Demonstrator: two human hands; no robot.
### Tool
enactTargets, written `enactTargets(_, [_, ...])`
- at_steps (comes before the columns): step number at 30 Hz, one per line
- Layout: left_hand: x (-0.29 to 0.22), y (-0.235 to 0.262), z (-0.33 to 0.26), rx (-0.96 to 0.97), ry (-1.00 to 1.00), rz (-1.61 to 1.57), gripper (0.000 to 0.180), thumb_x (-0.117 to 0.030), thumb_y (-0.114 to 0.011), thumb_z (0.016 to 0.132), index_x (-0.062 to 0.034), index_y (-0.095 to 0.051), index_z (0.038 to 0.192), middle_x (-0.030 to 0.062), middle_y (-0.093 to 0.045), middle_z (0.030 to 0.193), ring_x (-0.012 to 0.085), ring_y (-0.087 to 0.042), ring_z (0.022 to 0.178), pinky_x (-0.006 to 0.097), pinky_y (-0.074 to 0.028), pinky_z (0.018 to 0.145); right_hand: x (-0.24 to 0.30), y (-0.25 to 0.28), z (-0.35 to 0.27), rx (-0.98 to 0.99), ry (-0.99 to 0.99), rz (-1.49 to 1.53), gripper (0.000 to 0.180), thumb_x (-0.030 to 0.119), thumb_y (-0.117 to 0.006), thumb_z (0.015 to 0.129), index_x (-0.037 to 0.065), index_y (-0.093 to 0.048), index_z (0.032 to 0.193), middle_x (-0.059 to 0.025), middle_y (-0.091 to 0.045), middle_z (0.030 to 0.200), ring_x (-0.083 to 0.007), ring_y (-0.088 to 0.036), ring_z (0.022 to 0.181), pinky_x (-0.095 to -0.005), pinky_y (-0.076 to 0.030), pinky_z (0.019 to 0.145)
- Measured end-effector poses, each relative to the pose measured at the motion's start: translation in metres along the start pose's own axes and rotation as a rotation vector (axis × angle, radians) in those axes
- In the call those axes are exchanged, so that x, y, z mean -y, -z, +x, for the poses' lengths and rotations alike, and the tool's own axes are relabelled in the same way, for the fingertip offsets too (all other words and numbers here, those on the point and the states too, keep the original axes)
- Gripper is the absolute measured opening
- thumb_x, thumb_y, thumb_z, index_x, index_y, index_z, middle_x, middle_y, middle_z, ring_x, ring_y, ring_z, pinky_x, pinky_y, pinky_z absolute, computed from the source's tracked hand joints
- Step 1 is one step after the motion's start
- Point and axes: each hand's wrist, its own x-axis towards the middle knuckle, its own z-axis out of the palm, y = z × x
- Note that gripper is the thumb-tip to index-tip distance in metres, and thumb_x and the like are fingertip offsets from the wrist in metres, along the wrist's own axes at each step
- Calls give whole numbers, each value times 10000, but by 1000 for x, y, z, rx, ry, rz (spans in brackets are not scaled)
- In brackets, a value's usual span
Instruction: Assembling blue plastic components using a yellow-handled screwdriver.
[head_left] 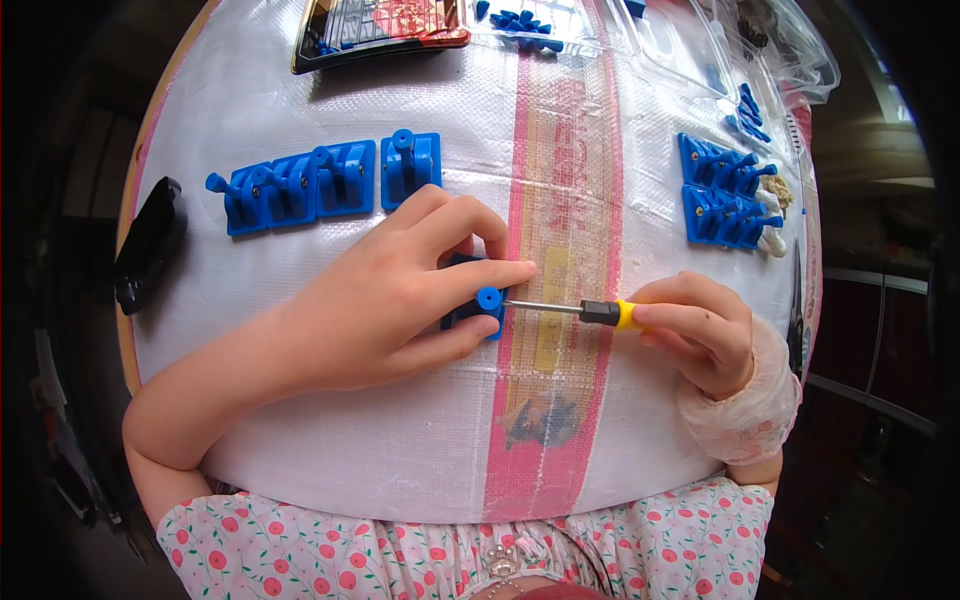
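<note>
My left hand (410,285) is closed over a small blue plastic part (489,299) with a round knob, pinning it to the table covering. Most of that part lies hidden under the fingers. In my right hand (700,328) is a screwdriver (598,313) with a yellow and black handle, held by its end between thumb and fingers. Its thin metal shaft points left, and the tip meets the side of the blue part near the knob. Beyond my left hand, a similar blue piece (410,172) stands on a square base, beside a joined row of like pieces (290,187).
More blue pieces (728,190) sit at the right, with loose blue parts (748,113) behind them. A black and red tray (380,62) and a clear plastic container (560,45) stand at the far side. At the left edge lies a black curved object (150,244).
</note>
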Motion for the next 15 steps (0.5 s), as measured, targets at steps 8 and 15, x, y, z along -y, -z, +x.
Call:
enactTargets(8, [1,0,0,-7,-12,18,492,-47,-689,761,-107,-622,1245,63,-495,1085,216,-457,951,316,-435,811,0,1,-1,18,-27,10,308,-13,-739,724,6,-675,1024,-144,-669,920,-243,-643,724,-302,-496,597])
enactTargets(15, [1,0,-1,-1,-7,21,491,-48,-689,762,-107,-621,1245,63,-492,1089,214,-456,950,314,-436,809,-2,1,3,28,58,-101,291,-14,-730,735,-7,-661,1019,-152,-664,918,-263,-656,744,-314,-515,614])
